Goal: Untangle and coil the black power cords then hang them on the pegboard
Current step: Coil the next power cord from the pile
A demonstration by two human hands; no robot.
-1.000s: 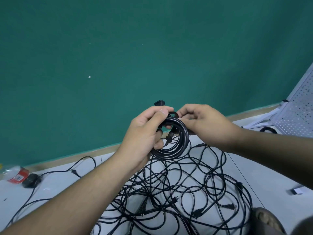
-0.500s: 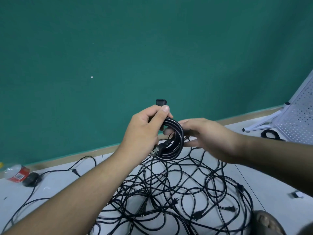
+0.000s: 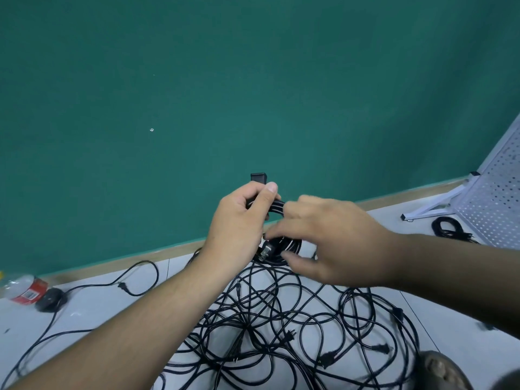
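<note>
While the person's left hand [image 3: 239,220] grips the coiled black power cord [image 3: 277,206] in front of the green wall [image 3: 197,94], thumb pressed over the top of the loops, a black connector [image 3: 258,177] sticks up above that fist. A pronged plug [image 3: 264,253] hangs by the coil's lower edge. The right hand [image 3: 332,243] is blurred, with its fingers curved against the coil; I can't tell whether it is gripping. Below, a tangle of black cords [image 3: 281,319] sprawls on the pale floor [image 3: 84,313]. A white pegboard [image 3: 495,198] leans at the far right, with another coiled cord [image 3: 447,228] at its base. A plastic bottle [image 3: 25,288] lies at the far left.
</note>
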